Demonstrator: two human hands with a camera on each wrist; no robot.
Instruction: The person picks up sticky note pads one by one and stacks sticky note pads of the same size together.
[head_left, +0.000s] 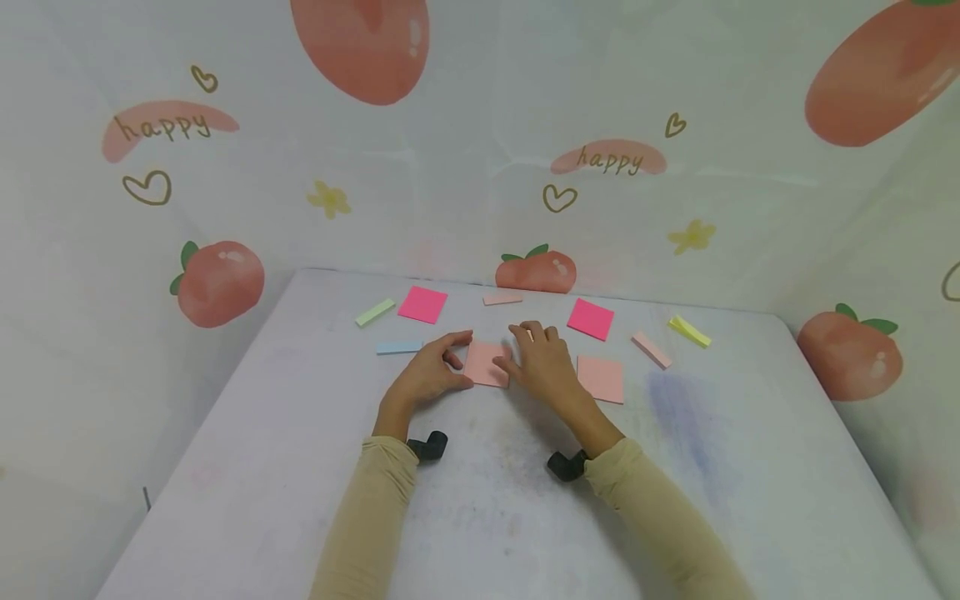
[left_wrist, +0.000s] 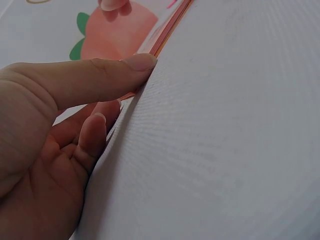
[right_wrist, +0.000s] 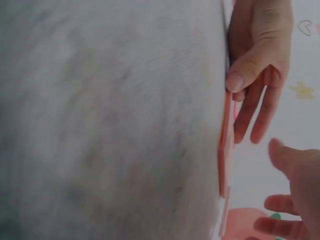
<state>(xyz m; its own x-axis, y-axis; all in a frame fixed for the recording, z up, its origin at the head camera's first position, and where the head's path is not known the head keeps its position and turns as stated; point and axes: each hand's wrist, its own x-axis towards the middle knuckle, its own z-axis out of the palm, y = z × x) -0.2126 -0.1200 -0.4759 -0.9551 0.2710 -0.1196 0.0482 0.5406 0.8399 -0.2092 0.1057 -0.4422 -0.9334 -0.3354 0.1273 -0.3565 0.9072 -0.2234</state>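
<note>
A pale pink sticky note pad (head_left: 486,365) lies flat on the table between the two hands. My left hand (head_left: 430,372) holds its left side, thumb at the near corner and index finger at the far one. The left wrist view shows the thumb (left_wrist: 100,80) against the pad's edge (left_wrist: 167,35), with other fingers curled behind. Above the pad's right side hovers my right hand (head_left: 546,367), fingers loosely bent and thumb apart; in the right wrist view nothing is between its fingers. A second pale pink pad (head_left: 602,379) lies to the right, partly behind the right wrist.
Two bright pink sticky pads (head_left: 423,305) (head_left: 591,320) lie farther back. Narrow strips surround them: green (head_left: 375,312), blue (head_left: 399,347), pale pink (head_left: 502,299) (head_left: 651,350) and yellow (head_left: 689,331). A fruit-patterned cloth wall (head_left: 465,167) stands behind the white table (head_left: 480,533).
</note>
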